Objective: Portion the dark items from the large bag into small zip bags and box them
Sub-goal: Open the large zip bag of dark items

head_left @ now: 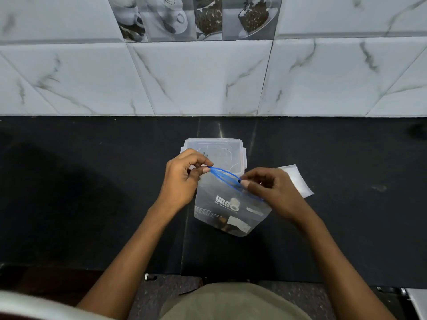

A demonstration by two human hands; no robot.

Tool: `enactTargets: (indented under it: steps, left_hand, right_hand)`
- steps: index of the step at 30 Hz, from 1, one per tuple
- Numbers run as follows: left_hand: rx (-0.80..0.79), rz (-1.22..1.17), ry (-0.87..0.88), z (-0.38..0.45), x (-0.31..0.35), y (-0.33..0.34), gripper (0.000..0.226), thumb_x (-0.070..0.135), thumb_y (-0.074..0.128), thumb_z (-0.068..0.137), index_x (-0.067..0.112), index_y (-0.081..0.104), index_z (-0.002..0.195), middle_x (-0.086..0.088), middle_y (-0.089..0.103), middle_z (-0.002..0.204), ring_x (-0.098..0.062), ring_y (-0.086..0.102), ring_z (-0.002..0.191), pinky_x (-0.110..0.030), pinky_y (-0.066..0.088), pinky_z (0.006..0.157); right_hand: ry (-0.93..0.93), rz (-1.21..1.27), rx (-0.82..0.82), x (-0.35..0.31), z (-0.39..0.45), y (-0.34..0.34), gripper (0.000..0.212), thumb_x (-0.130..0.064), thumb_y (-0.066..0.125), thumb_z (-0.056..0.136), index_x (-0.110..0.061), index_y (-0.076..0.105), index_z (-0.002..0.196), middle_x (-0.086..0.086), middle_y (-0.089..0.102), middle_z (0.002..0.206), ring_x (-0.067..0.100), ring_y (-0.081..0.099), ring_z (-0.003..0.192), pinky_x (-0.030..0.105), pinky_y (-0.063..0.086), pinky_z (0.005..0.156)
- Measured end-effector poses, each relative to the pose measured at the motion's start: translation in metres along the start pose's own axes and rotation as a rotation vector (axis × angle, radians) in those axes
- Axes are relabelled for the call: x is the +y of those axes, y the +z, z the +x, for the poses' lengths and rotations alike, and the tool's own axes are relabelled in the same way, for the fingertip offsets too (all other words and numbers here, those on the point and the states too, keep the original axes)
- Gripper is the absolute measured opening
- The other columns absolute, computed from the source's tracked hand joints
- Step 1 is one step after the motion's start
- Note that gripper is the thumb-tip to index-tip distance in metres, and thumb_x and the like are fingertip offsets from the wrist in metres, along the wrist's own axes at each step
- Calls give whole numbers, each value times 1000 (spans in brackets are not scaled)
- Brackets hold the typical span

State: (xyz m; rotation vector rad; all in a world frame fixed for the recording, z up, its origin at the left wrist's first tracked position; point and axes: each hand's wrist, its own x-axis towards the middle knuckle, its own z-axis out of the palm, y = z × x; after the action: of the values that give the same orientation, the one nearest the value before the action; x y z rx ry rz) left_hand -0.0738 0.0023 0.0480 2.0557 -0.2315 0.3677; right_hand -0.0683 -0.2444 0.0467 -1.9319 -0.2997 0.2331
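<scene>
We see a black stone countertop that meets the tiled wall along its far edge. Near the middle of it stands a clear plastic box with side clips, and just to the right of the box a small clear zip bag lies flat on the dark surface.

The large bag reads "URG"
</scene>
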Motion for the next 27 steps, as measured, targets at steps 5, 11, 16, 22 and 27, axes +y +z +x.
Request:
enactTargets:
  steps: [5, 11, 16, 22, 27]
  left_hand:
    - [6, -59, -19, 0, 8, 10, 23, -11, 67, 87, 9, 77, 92, 1, 65, 98, -18, 64, 86, -37, 59, 62]
    - [168, -30, -153, -14, 21, 19, 16, 18, 75, 89, 17, 68, 103, 5, 63, 104, -13, 64, 92, -34, 57, 71]
    - [28, -99, -646, -29, 38, 36, 42, 46, 81, 76, 17, 58, 96, -6, 67, 86, -22, 68, 75, -39, 60, 74]
    - [20, -308, -762, -36, 45, 42, 13, -8, 62, 83, 4, 68, 83, -12, 74, 76, -32, 71, 66, -44, 63, 63]
    - [-105, -339, -693, -39, 43, 32, 25, -19, 55, 72, 1, 70, 77, -6, 69, 73, -15, 65, 72, -27, 54, 68]
  right_hand:
    - [2, -258, 3, -8, -1, 13, 16, -35, 78, 86, -26, 78, 98, -10, 73, 76, 6, 66, 66, 30, 56, 66]
    - [8, -301, 103, -9, -4, 22, 6, -23, 75, 88, -22, 77, 83, -12, 69, 68, 5, 60, 61, 26, 49, 63]
    - [15, -260, 103, -11, -3, 32, 13, -27, 71, 88, -25, 70, 74, -10, 67, 64, 14, 62, 66, 35, 53, 65]
    - [128, -289, 137, -14, -4, 30, 16, -23, 68, 87, -18, 67, 72, -4, 65, 67, 20, 61, 71, 46, 56, 69]
    - [321, -46, 133, -31, -3, 25, 11, -11, 67, 89, -17, 72, 81, 1, 72, 74, 12, 65, 69, 31, 54, 65]
